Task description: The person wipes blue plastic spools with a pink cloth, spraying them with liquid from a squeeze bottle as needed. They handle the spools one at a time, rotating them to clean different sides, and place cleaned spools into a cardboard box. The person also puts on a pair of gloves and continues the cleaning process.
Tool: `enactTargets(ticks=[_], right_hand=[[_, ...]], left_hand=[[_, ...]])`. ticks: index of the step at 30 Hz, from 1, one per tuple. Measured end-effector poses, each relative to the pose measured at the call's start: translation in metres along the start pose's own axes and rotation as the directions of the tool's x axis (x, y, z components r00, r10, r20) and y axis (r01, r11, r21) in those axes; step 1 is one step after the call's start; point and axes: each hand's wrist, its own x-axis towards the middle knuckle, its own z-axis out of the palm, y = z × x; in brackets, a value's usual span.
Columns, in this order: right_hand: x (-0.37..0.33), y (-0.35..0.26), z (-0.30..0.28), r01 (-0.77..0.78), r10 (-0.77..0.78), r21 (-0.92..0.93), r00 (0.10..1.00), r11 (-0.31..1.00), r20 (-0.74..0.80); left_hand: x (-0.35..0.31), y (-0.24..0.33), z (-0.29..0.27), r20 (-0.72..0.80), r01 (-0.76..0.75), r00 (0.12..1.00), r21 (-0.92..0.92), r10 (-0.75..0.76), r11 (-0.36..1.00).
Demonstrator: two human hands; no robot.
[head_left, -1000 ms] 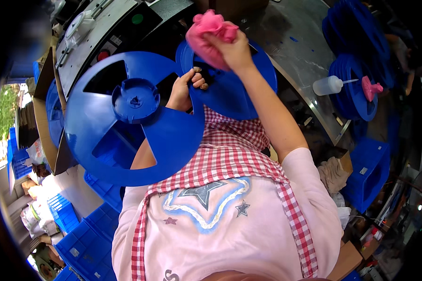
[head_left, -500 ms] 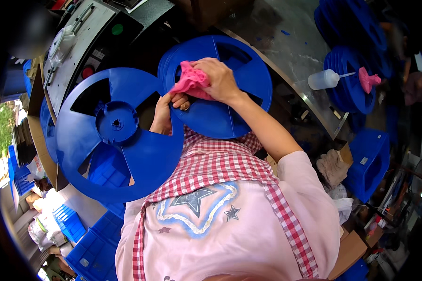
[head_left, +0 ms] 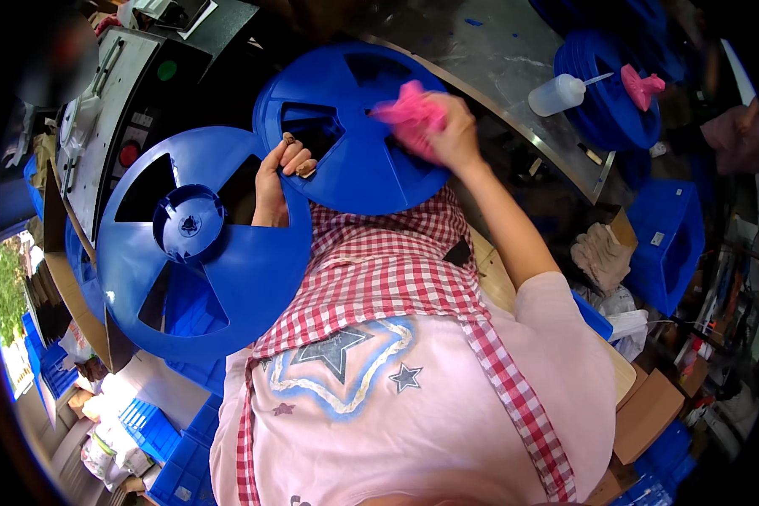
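A large blue plastic reel (head_left: 257, 270), with a round hub and cut-out windows, is at my left. My left hand (head_left: 280, 175) is beside its window with the fingers curled at the rim, where it meets a second blue reel (head_left: 325, 173). A small brownish patch shows at my left fingers; I cannot make out what it is. My right hand (head_left: 457, 135) is closed on a crumpled pink cloth (head_left: 413, 118), pressed to the right side of the second reel's face. Hand and cloth are smeared by motion.
A metal-topped table (head_left: 481, 63) stands at the far right, with a clear squeeze bottle (head_left: 557, 95), stacked blue reels (head_left: 594, 63) and another pink cloth (head_left: 642, 87). Blue bins (head_left: 662, 244) sit at the right. A grey machine panel (head_left: 101, 126) with a red button rises at the left.
My right hand has moved the pink cloth rightward across the second reel, away from my left hand. Both reels have shifted slightly left in view, and the second one also upward.
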Motion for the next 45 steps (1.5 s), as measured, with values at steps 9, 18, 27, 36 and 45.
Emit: enactTargets(ticks=[9,18,27,36,45], right_hand=[[-0.044,-0.060,0.000,-0.194,0.191,0.094,0.981,0.976,0.038],[-0.067,0.007,-0.014,-0.219,0.222,0.032,0.959,0.975,-0.174],[0.066,-0.009,-0.066,-0.228,0.481,0.965,0.866,0.133,0.138],[0.119,-0.115,0.004,-0.195,0.063,0.829,0.980,0.525,0.191],[0.077,-0.058,0.147,0.099,-0.165,0.248,0.951,0.964,0.261]], left_hand=[[0.007,-0.005,-0.010,0.050,0.010,0.999,-0.046,-0.008,0.999],[-0.001,-0.017,-0.011,-0.049,0.035,0.998,-0.070,-0.039,0.997],[-0.007,-0.008,-0.032,-0.230,0.040,0.967,0.555,0.107,0.831],[-0.029,0.001,-0.017,-0.302,0.067,0.952,0.089,-0.037,0.994],[-0.026,0.003,0.002,-0.112,0.073,0.993,0.415,-0.029,0.907]])
